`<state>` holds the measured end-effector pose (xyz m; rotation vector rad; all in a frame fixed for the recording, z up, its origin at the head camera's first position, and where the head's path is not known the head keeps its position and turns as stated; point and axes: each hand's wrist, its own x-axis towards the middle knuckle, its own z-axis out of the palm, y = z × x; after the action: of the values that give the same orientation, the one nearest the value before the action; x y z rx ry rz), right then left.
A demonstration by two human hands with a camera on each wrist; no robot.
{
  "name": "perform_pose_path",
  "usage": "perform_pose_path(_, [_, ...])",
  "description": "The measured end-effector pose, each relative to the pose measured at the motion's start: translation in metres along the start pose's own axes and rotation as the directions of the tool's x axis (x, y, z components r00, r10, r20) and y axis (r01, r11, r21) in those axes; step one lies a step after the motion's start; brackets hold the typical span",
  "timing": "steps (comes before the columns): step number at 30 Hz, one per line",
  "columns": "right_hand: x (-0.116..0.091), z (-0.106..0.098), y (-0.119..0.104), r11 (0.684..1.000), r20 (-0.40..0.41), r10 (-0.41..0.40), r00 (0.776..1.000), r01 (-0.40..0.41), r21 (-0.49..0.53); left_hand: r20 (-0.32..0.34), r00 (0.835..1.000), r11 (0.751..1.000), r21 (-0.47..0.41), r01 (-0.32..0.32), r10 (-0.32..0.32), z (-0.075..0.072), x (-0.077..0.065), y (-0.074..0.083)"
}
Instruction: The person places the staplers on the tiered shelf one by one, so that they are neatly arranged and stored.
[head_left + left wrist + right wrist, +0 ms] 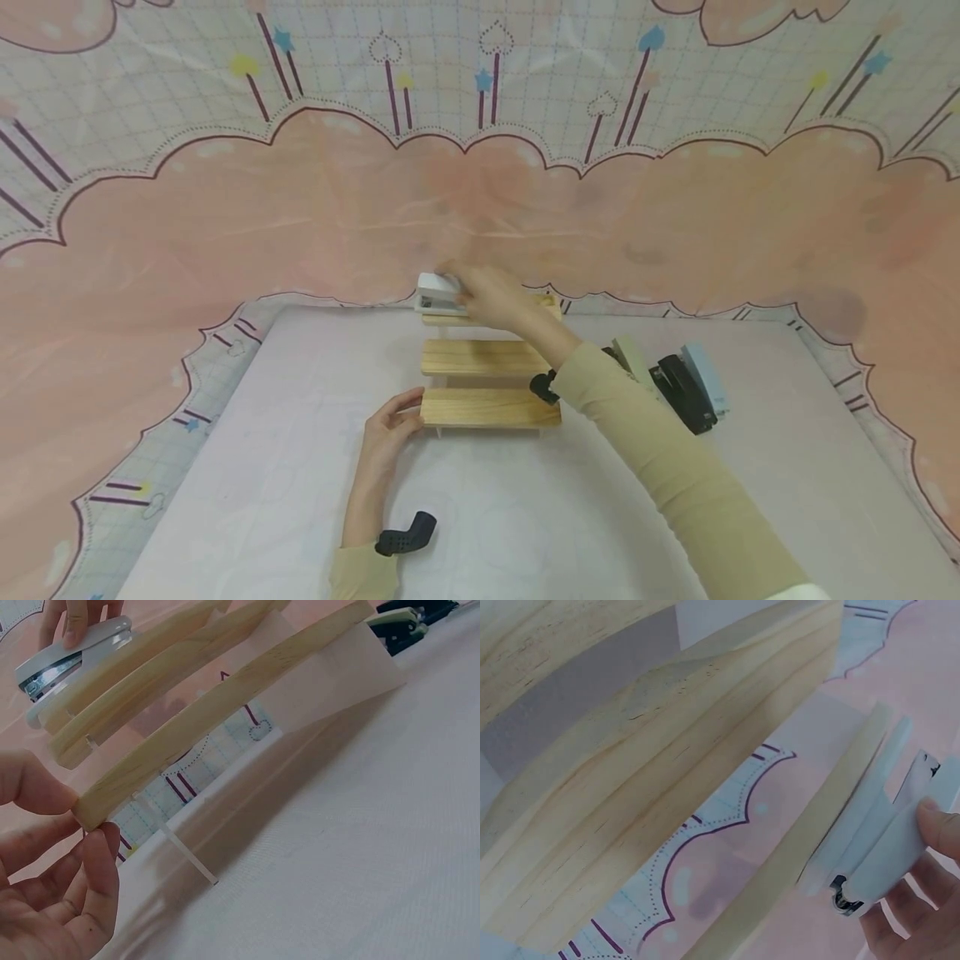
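Note:
A three-tier display rack has pale wooden boards; its lowest board is nearest me. My left hand pinches that board's left end, the thumb and fingertips meeting at its corner in the left wrist view. Over at the rack's far side, my right hand holds a white stapler on the left part of the top board. The stapler lies lengthwise along this board, seen close up in the right wrist view. The middle board carries nothing visible, though my right forearm covers part of the rack.
Right of the rack, a black stapler and a light blue stapler lie side by side on the white tabletop. A pale green stapler is partly hidden by my right sleeve. A pink patterned cloth hangs behind.

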<state>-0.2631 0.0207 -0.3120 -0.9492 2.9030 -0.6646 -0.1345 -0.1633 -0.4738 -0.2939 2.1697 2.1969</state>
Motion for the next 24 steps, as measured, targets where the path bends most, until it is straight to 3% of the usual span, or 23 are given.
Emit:
perform_pose_path(16, [0.0009,0.0038,-0.001,1.0,-0.033,0.023,0.999,-0.022,0.009,0.003,1.0,1.0,0.011,0.013,-0.013,0.0008,-0.0026,0.0001])
perform_pose_path(24, [-0.0041,-0.0028,0.0004,0.994,-0.081,0.034,0.996,-0.026,0.105,0.012,1.0,1.0,-0.004,-0.004,0.004,0.0003,-0.0005,-0.0003])
